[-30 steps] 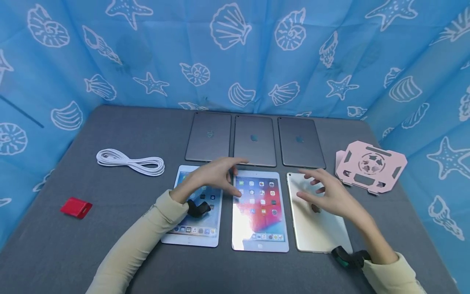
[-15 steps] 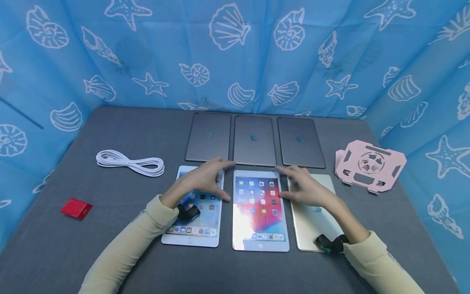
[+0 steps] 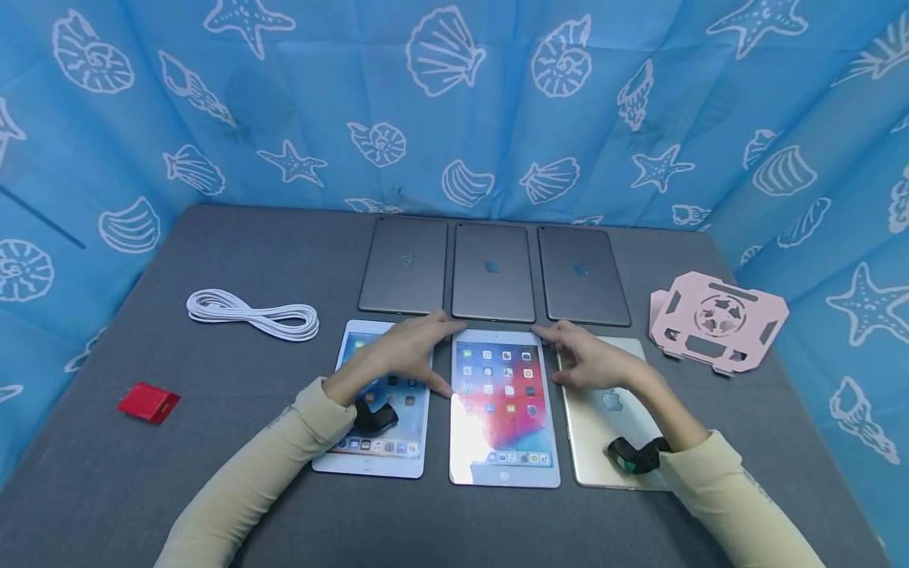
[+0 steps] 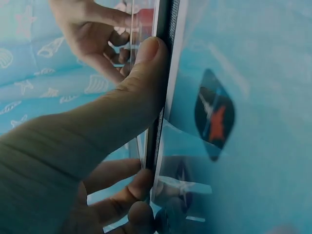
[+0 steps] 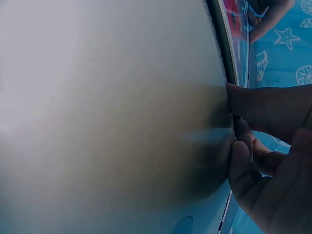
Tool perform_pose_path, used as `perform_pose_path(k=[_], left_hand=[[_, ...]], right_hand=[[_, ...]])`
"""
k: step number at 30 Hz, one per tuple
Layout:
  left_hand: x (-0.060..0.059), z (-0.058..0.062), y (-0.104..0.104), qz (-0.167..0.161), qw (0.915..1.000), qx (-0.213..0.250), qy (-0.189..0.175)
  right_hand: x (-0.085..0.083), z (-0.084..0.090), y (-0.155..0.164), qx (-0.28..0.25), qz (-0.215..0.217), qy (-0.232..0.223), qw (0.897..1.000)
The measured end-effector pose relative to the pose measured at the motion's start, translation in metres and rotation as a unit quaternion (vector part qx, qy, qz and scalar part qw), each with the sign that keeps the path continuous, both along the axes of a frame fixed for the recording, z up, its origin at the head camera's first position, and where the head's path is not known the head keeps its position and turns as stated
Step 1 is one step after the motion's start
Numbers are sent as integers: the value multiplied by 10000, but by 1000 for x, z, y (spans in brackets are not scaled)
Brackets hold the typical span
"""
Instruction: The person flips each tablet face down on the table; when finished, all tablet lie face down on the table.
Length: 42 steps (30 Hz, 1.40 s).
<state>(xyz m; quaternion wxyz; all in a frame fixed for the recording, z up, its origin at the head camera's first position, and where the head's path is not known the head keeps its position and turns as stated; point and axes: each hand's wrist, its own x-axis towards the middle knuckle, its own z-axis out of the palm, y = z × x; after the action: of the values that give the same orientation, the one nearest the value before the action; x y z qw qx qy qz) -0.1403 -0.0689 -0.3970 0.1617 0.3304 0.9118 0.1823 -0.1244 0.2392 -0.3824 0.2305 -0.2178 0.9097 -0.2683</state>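
In the head view, a white-framed tablet (image 3: 500,418) lies flat, its lit screen showing app icons. My left hand (image 3: 408,349) reaches over a second lit tablet (image 3: 387,422), thumb and fingertips at the middle tablet's left edge and upper corner. Opposite it, my right hand (image 3: 592,359) has its fingertips right at the upper right corner and edge. Beneath the right hand lies a pale gold tablet (image 3: 604,434), back up. The left wrist view shows a straight thumb (image 4: 129,100) along the tablet edges; in the right wrist view, fingers (image 5: 240,163) overlap the gold tablet's edge.
Behind stand out three dark grey tablets (image 3: 490,276) in a row, backs up. A coiled white cable (image 3: 252,314) and a small red object (image 3: 147,402) lie at the left. Pink cut-out plates (image 3: 717,323) lie at the right. A blue shell-patterned curtain (image 3: 440,102) borders the table.
My right hand has moved left from over the gold tablet to the middle tablet's corner. My left hand shifted slightly left, then back toward that tablet's left edge. The tablets have not moved.
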Motion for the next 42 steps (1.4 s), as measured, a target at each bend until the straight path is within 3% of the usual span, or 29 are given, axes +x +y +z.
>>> perform_pose_path(k=[6, 16, 22, 35, 42], left_hand=[[1, 1, 6, -97, 9996, -227, -169], [3, -4, 13, 311, 9991, -284, -91], [5, -3, 14, 457, 9985, -294, -102], [7, -5, 15, 258, 9993, -273, 18], [7, -5, 12, 153, 9996, -238, 6]], right_hand=[[-2, 0, -1, 9, 107, 123, 9999], [-9, 0, 1, -109, -9, -136, 9998], [-16, -6, 4, -358, 188, 109, 9991], [-23, -9, 14, -476, 285, 58, 9984], [-23, -9, 19, -960, 221, -289, 9947]])
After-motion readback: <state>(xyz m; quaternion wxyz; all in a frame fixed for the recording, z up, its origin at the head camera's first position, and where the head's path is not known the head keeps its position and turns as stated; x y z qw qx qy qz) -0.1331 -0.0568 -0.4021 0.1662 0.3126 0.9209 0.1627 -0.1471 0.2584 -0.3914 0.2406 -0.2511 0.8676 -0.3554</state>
